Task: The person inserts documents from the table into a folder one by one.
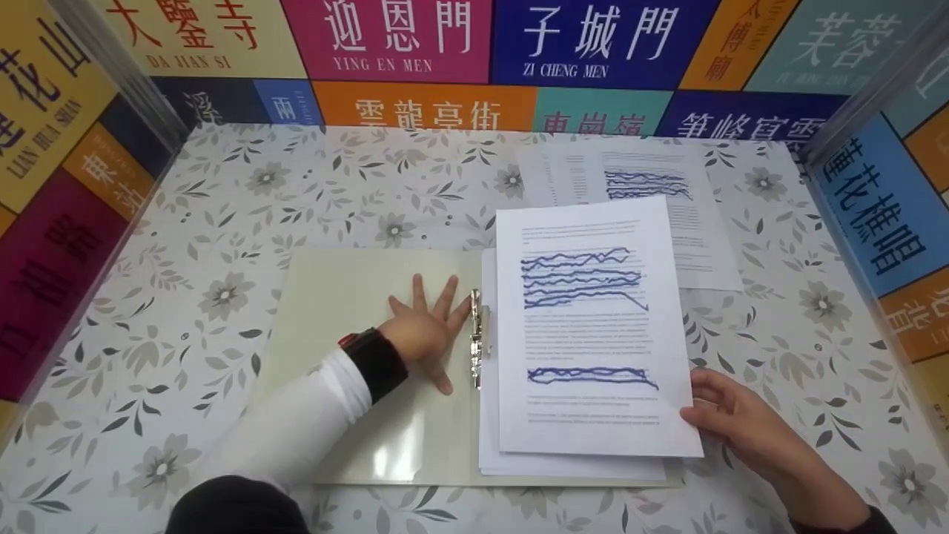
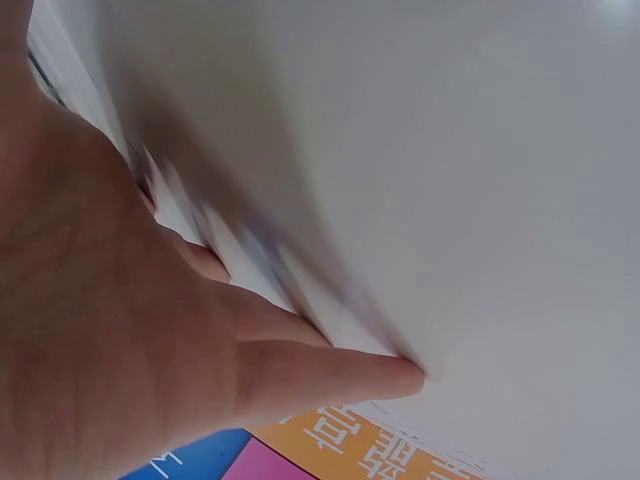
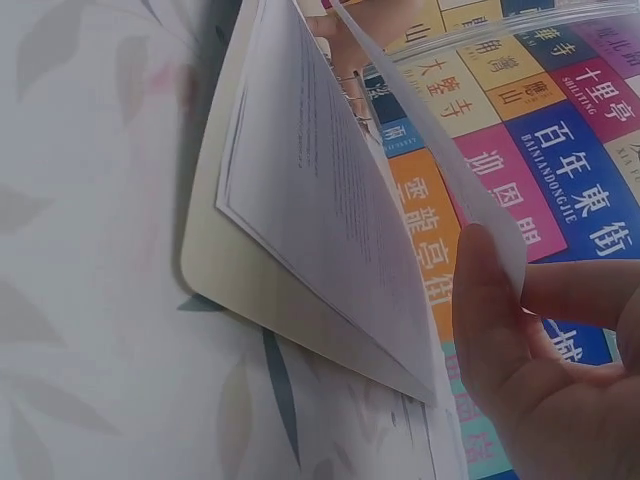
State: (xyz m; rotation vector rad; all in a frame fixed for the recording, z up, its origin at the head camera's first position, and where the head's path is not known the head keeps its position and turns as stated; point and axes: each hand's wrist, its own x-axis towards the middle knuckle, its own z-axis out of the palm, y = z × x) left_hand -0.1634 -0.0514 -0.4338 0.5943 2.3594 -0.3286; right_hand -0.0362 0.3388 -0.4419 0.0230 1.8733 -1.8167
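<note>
An opened binder folder [image 1: 334,297] lies on the table, with a metal ring clip [image 1: 476,341] along its spine. My left hand [image 1: 426,334] rests spread on the inside of its left cover, fingertips close to the clip. In the left wrist view the fingers are straight against the pale cover. My right hand [image 1: 730,415] pinches the lower right edge of a printed sheet [image 1: 586,337] with blue scribbled-over lines. The right wrist view has this sheet raised above a stack of printed pages [image 3: 310,170] on the folder's right side.
More loose printed sheets [image 1: 704,222], one with blue scribbles, lie behind the folder at the back right. A floral cloth [image 1: 222,297] covers the table. Colourful panels with large characters [image 1: 415,44] stand along the back and both sides.
</note>
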